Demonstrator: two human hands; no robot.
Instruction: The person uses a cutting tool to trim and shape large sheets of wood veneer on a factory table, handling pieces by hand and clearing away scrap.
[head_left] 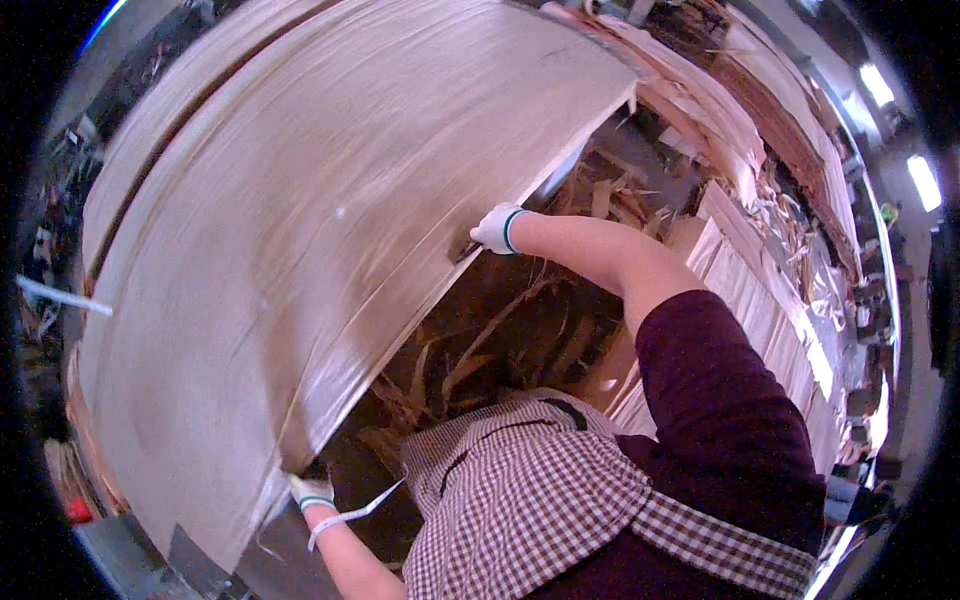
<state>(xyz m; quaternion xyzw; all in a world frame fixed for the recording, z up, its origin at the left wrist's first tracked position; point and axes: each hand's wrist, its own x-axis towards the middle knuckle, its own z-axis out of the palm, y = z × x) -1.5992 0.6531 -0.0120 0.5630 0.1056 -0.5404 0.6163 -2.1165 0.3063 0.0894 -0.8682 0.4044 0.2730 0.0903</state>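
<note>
Workshop floor under me is littered with wood scraps and torn strips [520, 330]; stacks of veneer [760, 300] sit just right of my right arm. One big sheet, two gloved hands. My right hand [497, 229] is clamped on the veneer sheet [300, 220] at its near edge, my left hand [313, 490] pinches its lower corner. The sheet is pale, thin, grain-streaked, bowed, motion-blurred, spreading up and left from both hands.

A large, thin veneer sheet [300, 230] of pale wood bows upward. It is lifted off the stack, blurred.
</note>
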